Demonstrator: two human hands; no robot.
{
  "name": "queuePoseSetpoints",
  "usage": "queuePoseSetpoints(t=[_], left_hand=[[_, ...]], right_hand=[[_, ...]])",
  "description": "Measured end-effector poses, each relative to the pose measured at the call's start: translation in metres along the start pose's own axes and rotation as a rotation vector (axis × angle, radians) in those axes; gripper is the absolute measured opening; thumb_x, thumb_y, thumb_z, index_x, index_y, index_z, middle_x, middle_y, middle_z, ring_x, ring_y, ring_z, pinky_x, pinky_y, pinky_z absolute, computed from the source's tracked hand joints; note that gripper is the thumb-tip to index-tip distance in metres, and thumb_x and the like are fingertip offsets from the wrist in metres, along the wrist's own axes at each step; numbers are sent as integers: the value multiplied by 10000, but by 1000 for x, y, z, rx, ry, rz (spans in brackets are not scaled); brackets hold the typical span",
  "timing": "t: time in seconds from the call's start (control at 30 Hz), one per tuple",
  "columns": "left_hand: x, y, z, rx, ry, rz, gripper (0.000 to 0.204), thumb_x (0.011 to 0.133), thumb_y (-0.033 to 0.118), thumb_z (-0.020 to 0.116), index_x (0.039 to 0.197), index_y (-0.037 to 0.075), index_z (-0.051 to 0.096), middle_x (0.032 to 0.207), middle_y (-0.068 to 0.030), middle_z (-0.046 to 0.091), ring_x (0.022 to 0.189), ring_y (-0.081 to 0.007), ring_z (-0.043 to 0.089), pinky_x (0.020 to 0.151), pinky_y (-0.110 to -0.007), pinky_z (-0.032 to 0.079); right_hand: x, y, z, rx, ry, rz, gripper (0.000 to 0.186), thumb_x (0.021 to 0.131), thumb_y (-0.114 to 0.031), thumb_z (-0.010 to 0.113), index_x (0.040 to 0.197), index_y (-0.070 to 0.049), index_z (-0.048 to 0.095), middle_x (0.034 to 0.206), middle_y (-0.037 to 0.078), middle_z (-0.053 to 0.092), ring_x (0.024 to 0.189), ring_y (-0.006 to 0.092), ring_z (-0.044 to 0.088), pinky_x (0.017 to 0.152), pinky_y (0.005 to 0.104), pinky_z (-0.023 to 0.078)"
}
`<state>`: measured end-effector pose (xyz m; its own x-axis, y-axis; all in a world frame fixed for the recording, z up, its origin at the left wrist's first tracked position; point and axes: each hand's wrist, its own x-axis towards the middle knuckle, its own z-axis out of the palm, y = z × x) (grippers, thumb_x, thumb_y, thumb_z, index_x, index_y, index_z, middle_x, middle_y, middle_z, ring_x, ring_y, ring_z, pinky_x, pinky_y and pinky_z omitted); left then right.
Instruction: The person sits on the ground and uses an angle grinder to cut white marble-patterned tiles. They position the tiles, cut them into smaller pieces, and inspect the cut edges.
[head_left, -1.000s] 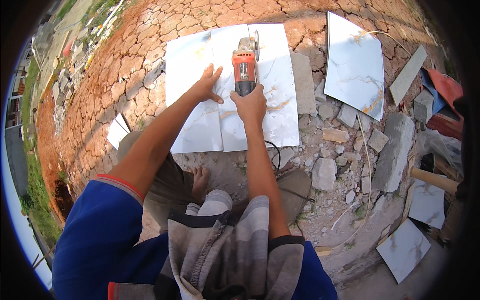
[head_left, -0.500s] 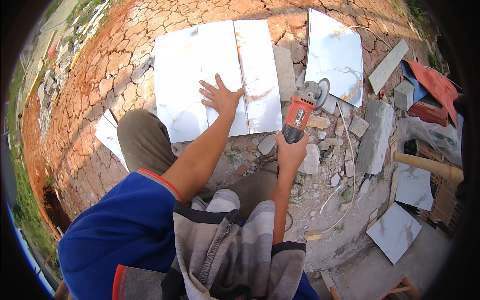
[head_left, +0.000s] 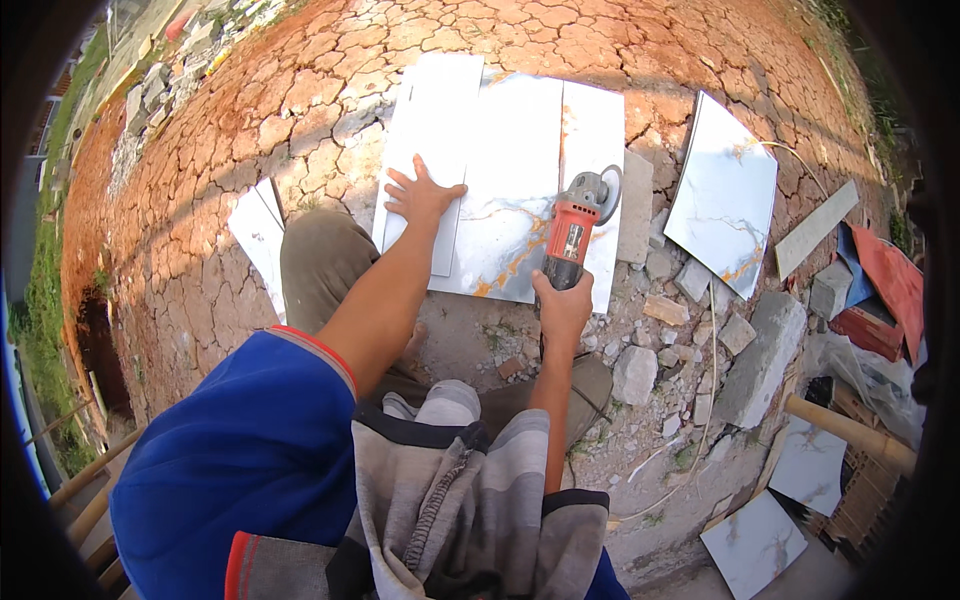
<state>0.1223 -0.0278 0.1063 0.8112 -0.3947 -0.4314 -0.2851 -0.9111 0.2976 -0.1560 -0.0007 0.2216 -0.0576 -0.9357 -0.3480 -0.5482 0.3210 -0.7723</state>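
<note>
My left hand (head_left: 424,200), fingers spread, lies flat on a narrow white tile strip (head_left: 440,115). That strip overlaps the left part of a wider white marbled tile (head_left: 510,215) with grey and gold veins. Along the wider tile's right side is another white tile piece (head_left: 594,125), separated by a thin line. My right hand (head_left: 566,308) is wrapped round the dark rear grip of a red and grey angle grinder (head_left: 572,235). Its disc (head_left: 611,194) points away from me, over the right tile piece. Whether the disc spins cannot be made out.
A curved-edged marbled tile (head_left: 725,195) lies at the right, near a grey strip (head_left: 817,230). Broken stones (head_left: 635,375) and a concrete block (head_left: 765,360) cover the ground there. A pale cord (head_left: 712,365) runs through the rubble. Cracked red soil (head_left: 300,100) stretches beyond.
My left hand has slid the narrow strip leftward across the wider tile, baring its gold veins. The grinder has come over the right tile piece. The whole view has shifted.
</note>
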Motion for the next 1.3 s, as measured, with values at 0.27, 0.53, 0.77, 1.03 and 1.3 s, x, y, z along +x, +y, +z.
queuePoseSetpoints(t=[0.27,0.53,0.77,1.03,1.3], left_hand=[[83,-22,-56,-129,-46,-170,1261,643,690,881,1637,262,234,1642,-264,216,1482,-464,310,1140,-619,330],[210,-73,-36,-268,-68,46,651,791,513,870,1043,-78,766,1050,-246,762,974,-335,744,843,-437,572],[248,-79,-98,-694,2,209,429,828,372,875,977,-13,759,878,-146,744,833,-251,677,780,-398,534],[206,-288,-242,-669,321,227,347,978,374,729,946,33,673,807,-16,647,674,-116,538,607,-319,442],[90,-478,-133,-724,583,-199,518,1011,461,619,1013,-49,710,857,-115,678,787,-217,582,734,-389,484]], right_hand=[[-6,12,-6,-13,49,-59,600,735,-259,884,1184,22,603,1022,162,709,906,282,681,859,407,528],[-2,14,-5,140,76,-24,466,794,-128,850,1153,19,592,978,99,655,793,193,624,727,357,528],[5,3,9,179,42,-53,472,827,-83,824,1205,46,571,978,107,651,743,175,622,661,328,528],[26,-14,41,111,-44,-26,451,830,-80,819,1180,34,558,982,102,662,745,181,626,668,338,528],[53,-40,71,21,-49,-118,442,808,-155,844,1120,20,585,914,89,654,738,170,629,684,321,531]])
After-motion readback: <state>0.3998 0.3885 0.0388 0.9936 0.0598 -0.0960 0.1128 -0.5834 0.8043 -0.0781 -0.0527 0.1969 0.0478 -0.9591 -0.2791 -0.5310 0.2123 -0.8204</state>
